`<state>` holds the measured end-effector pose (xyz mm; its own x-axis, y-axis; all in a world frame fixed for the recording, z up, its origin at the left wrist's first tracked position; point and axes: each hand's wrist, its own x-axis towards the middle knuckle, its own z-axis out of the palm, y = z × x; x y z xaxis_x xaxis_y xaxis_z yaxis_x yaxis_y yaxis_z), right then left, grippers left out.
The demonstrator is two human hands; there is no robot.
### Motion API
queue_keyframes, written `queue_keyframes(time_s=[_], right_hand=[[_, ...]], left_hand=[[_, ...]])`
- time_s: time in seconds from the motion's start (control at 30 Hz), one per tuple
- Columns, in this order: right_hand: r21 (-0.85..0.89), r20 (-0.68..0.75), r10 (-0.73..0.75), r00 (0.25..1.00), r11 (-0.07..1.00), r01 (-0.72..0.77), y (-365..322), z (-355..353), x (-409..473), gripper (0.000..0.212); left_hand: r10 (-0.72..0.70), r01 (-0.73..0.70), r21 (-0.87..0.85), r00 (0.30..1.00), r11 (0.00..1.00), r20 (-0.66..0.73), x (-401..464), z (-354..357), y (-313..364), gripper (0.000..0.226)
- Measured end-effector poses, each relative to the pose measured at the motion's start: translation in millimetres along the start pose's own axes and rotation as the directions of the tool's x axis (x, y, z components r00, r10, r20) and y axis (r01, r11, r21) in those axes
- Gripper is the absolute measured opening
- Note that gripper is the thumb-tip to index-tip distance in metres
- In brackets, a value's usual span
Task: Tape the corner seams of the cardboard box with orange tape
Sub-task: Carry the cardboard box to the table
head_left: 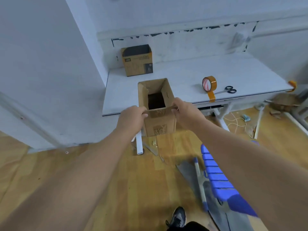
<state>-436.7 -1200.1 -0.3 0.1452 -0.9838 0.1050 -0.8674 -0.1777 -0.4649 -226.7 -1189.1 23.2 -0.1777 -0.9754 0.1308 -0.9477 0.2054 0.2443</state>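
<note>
An open brown cardboard box (160, 125) stands upright at the table's front edge, its mouth facing up. My left hand (131, 119) grips the near left top corner of the box. My right hand (185, 112) grips the near right top corner. A strip of tape (158, 113) seems to run along the near face just under the rim between my hands. The roll of orange tape (209, 84) stands on edge on the table to the right, its loose end (211, 95) hanging over the table's front edge.
Black-handled scissors (228, 90) lie beside the roll. A second printed box (137, 61) stands at the back left of the white table (183, 72). An orange tape piece (292, 85) sticks at the table's right corner. A blue chair (220, 180) stands on the wooden floor below.
</note>
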Motion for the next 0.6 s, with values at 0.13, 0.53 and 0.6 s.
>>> queue_keyframes(time_s=[0.13,0.53,0.6], right_hand=[[0.029,-0.006,-0.003,1.000,1.000,0.003,29,-10,57,0.010],[-0.005,-0.023,0.067,0.997,0.998,-0.067,119,-20,215,0.004],[-0.010,-0.015,0.085,0.996,0.996,-0.085,132,-23,240,0.002]], left_hand=[[0.009,-0.009,0.007,1.000,1.000,-0.004,63,7,9,0.022],[0.078,-0.076,-0.098,0.997,0.992,0.011,252,61,16,0.022],[0.100,-0.098,-0.097,0.995,0.990,0.014,281,70,18,0.023]])
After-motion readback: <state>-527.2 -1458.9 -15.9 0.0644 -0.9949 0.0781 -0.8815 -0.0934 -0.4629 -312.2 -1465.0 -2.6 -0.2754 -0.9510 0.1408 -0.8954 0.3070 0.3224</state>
